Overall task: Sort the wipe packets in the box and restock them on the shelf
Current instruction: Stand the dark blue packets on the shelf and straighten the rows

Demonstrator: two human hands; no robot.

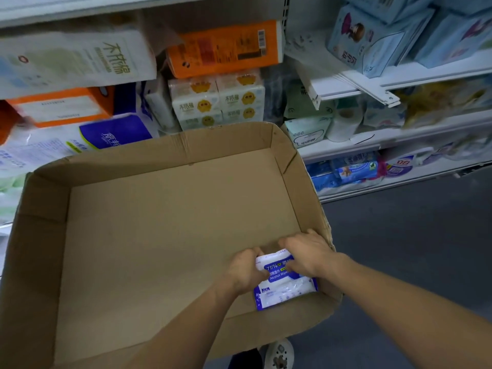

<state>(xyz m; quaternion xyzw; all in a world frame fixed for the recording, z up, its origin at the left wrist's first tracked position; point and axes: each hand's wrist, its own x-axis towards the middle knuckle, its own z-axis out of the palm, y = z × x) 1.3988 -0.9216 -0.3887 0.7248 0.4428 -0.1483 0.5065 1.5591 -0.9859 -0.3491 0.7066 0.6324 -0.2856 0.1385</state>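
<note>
Hands both gripped the last blue-and-white plastic alcohol wipe packets (285, 280), stacked at the 5 o'clock corner of the large brown cardboard box (159, 222). Left hand (246, 267) curled on the stack's 9 o'clock edge, right hand (308, 255) over its top at 2 o'clock. Best move, judged: square the stack, lift straight clear of the wall, then carry toward the white shelf (372, 139) at 2 o'clock.
</note>
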